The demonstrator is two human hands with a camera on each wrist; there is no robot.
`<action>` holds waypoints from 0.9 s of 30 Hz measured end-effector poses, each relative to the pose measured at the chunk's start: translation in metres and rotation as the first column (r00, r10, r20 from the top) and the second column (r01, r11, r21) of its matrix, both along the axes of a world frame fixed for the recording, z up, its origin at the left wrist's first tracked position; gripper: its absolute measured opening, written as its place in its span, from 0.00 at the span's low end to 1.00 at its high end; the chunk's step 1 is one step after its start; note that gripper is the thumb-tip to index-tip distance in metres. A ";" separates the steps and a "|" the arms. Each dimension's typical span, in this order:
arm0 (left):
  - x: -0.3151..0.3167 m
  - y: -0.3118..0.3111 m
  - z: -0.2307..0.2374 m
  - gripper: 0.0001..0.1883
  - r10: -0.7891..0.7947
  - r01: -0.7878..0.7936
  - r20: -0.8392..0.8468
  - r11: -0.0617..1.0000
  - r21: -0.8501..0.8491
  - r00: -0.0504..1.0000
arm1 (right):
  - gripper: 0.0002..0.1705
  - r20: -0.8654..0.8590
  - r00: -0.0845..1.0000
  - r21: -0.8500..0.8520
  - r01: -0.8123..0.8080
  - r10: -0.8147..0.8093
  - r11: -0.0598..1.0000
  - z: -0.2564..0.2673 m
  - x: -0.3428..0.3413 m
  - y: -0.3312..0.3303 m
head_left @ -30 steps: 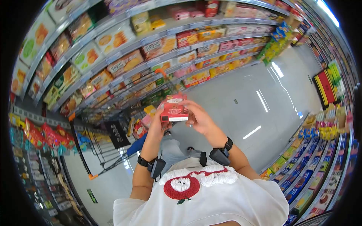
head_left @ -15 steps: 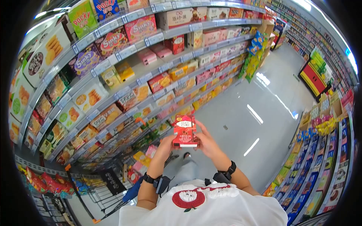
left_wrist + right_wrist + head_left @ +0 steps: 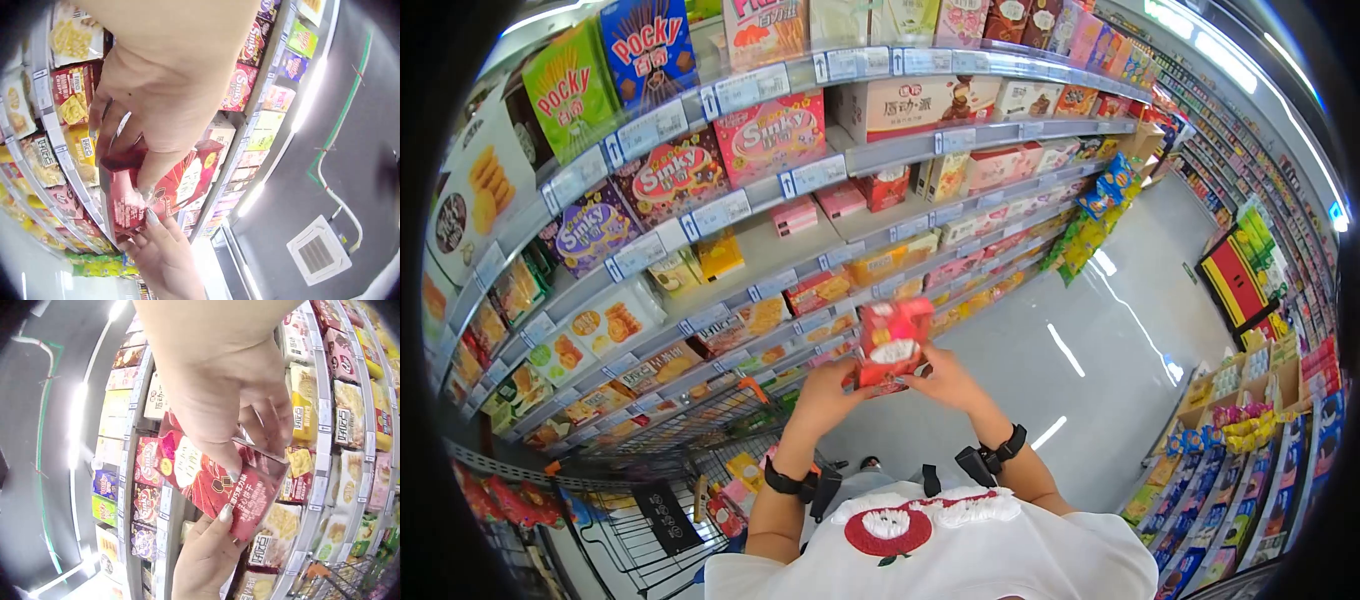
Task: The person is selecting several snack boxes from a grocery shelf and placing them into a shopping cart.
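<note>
Both hands hold a red box with a white label (image 3: pixel 895 350) in front of the chest. The left hand (image 3: pixel 828 392) grips its lower left, and the right hand (image 3: pixel 948 380) its lower right. In the left wrist view the left thumb lies across the face of the red box (image 3: pixel 181 187), with the left hand (image 3: pixel 153 100) above and the right hand (image 3: pixel 165 256) below. In the right wrist view the right hand (image 3: pixel 219 394) has its thumb on the printed face of the box (image 3: pixel 209 481), and the left hand (image 3: pixel 206 559) pinches the lower edge.
Shelves of boxed snacks (image 3: pixel 790 220) curve across the front and left. A wire cart (image 3: pixel 630 530) holding several packages stands at lower left. Grey floor (image 3: pixel 1040 370) runs ahead to the right, beside another stocked shelf (image 3: pixel 1250 500) and a red and yellow display (image 3: pixel 1238 285).
The view has swung up and to the left, showing more upper shelves. The box has risen with both hands from near the waist, and its top has tilted.
</note>
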State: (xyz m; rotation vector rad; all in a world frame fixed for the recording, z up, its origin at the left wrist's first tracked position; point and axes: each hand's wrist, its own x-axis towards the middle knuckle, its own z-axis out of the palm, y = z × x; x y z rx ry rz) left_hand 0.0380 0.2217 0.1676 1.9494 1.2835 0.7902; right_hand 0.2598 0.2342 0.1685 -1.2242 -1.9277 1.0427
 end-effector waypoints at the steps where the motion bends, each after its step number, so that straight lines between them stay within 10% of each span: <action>1: 0.002 0.006 0.002 0.19 0.050 -0.035 -0.124 0.992 0.122 0.991 | 0.25 0.073 0.997 0.049 0.012 -0.015 0.999 0.004 0.000 0.011; 7: 0.017 0.052 0.010 0.19 0.167 -0.083 -0.183 0.916 0.393 0.969 | 0.14 -0.033 0.997 0.202 -0.060 0.068 0.978 -0.003 0.012 0.077; 14: 0.073 0.144 0.030 0.21 0.398 -0.229 -0.152 0.756 0.613 0.905 | 0.24 -0.161 0.979 0.590 -0.007 0.125 0.807 0.025 0.055 0.178; 27: 0.107 0.257 0.006 0.19 0.524 -0.340 -0.157 0.723 0.601 0.837 | 0.26 -0.202 0.972 0.469 -0.014 0.123 0.883 0.020 0.073 0.300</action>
